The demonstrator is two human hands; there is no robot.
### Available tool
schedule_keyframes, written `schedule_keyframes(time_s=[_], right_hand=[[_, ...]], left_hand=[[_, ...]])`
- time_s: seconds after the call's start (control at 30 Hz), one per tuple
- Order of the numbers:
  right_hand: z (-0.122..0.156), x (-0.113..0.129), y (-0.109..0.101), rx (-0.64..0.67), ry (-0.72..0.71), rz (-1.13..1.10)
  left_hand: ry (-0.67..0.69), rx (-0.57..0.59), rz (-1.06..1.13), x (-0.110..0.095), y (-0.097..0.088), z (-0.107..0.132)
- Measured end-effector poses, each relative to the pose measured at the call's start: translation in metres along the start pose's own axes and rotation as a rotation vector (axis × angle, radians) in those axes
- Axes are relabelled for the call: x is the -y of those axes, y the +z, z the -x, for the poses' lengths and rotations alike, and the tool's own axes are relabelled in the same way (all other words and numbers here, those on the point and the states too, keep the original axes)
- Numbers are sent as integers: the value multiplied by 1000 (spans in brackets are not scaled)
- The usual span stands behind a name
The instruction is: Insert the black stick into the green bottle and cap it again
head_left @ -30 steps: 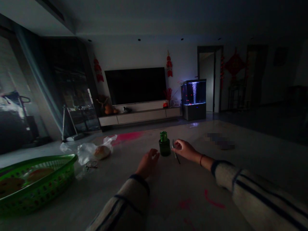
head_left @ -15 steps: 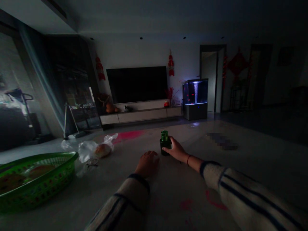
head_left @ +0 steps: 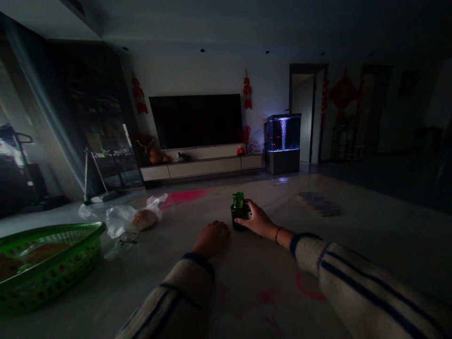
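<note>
A small dark green glass bottle (head_left: 238, 217) with a shiny green cap stands upright on the pale table (head_left: 169, 278). My right hand (head_left: 257, 220) is wrapped round it from the right, thumb across the front and fingers behind. Just left of the bottle, my left hand (head_left: 212, 239) rests palm down on the tabletop, its fingers loosely bent and apart from the glass. Nothing shows in that hand; its fingertips are partly lost in the dim light.
At left sits a green plastic basket (head_left: 84, 254) with bread-like items inside. Beside it lie a bread roll (head_left: 144, 219), a clear plastic bag (head_left: 118, 221) and eyeglasses (head_left: 128, 238). A blurred-out flat object (head_left: 319, 205) lies at right. Beyond are a television (head_left: 197, 121) and a lit aquarium (head_left: 282, 136).
The view has shifted slightly, so everything sits a little further left. My right hand keeps its hold on the bottle. The fingers of my left hand look a bit more drawn in.
</note>
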State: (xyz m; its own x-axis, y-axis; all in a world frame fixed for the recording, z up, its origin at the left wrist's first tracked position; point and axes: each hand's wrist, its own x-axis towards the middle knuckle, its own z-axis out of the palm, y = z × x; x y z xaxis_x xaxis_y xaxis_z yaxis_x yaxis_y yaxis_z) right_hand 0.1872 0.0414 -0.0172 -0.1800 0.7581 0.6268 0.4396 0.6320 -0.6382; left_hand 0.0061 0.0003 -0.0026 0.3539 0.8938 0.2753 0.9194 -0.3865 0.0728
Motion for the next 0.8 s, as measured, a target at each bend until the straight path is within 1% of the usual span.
schedule_keyframes(time_s=[0.2, 0.37, 0.6, 0.8], right_hand=[[4, 7, -7, 60, 38, -14], [8, 13, -13, 116, 27, -47], [11, 21, -19, 143, 39, -32], [12, 22, -19, 157, 48, -21]], left_hand=[[6, 4, 8, 4, 5, -1], [9, -7, 25, 8, 10, -2], [30, 25, -58, 8, 11, -2], [11, 30, -77, 7, 11, 0]])
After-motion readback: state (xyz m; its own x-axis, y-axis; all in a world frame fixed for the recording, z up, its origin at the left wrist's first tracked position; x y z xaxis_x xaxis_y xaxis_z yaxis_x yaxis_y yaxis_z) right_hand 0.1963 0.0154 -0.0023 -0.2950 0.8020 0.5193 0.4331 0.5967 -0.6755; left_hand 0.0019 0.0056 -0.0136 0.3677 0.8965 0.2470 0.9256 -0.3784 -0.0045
